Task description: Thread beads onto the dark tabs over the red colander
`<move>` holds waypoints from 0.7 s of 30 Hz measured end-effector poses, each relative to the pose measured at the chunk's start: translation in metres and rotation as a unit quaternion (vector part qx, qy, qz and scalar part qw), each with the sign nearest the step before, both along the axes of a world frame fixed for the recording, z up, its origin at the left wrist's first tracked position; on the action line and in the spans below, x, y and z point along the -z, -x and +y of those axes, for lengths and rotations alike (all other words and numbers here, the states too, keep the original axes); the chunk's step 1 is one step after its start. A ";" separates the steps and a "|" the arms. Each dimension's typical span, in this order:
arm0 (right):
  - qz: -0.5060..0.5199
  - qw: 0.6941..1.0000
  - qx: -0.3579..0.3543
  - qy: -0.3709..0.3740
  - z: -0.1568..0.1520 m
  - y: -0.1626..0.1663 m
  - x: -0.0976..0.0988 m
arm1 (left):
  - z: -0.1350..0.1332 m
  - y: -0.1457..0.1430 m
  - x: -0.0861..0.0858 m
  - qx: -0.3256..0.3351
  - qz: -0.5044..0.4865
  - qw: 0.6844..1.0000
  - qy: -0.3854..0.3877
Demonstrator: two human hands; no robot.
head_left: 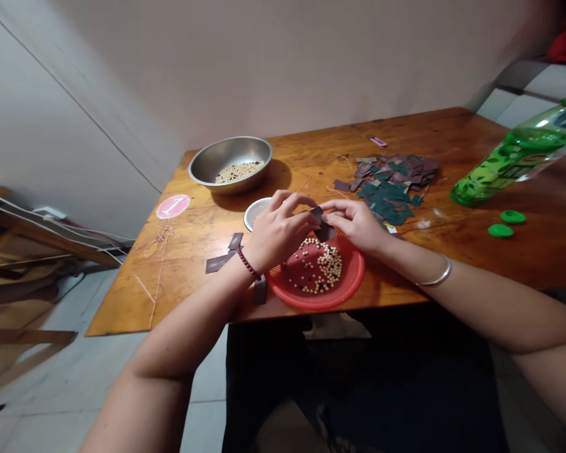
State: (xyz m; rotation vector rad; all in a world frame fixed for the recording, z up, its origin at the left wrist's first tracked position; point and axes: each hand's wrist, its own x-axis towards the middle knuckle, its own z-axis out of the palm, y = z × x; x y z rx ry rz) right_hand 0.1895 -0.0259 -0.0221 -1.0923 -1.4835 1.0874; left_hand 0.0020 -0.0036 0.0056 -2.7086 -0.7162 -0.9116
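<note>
My left hand [283, 226] and my right hand [353, 223] meet over the far rim of a red mesh basket [318, 302]. Between their closed fingertips is a small dark brown fabric piece [325, 231], pinched from both sides. Pale beans [330, 267], with some dark ones among them, lie in the basket below. A white bowl [253, 211] is partly hidden behind my left hand. Several dark flat pieces [221, 261] rest on the table by my left wrist. To the right of my right hand lies a heap of brown and green fabric pieces [391, 182].
A steel bowl [202, 176] with beans stands at the back left, near a pink round card [172, 206] and loose string [159, 242]. On the right are a tilted green bottle [504, 160] and two green plastic pieces [500, 231]. The wooden table's [117, 302] front edge lies close to my body.
</note>
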 end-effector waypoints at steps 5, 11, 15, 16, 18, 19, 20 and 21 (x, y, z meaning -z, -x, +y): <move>0.008 1.000 -0.001 0.000 0.005 -0.002 0.004 | 0.001 -0.002 0.003 -0.011 0.002 0.999 -0.044; 0.016 1.000 -0.020 -0.004 0.006 -0.005 0.005 | -0.001 -0.002 0.003 -0.009 0.024 0.998 -0.054; 0.014 0.999 -0.025 0.015 0.008 -0.005 0.004 | -0.001 -0.001 -0.001 -0.003 0.039 0.998 -0.051; 0.014 0.999 -0.028 0.015 0.008 -0.006 0.004 | 0.000 0.000 -0.002 -0.003 0.042 0.998 -0.050; 0.016 0.999 -0.033 0.016 0.010 -0.007 0.004 | 0.001 0.001 -0.002 -0.005 0.045 0.998 -0.047; 0.019 0.999 -0.035 0.015 0.011 -0.007 0.004 | 0.002 0.002 -0.002 -0.006 0.044 0.998 -0.045; 0.020 0.999 -0.037 0.014 0.011 -0.008 0.005 | 0.003 0.002 -0.002 -0.007 0.041 0.998 -0.043; 0.021 0.999 -0.038 0.013 0.011 -0.008 0.005 | 0.004 0.002 -0.002 -0.008 0.039 0.998 -0.041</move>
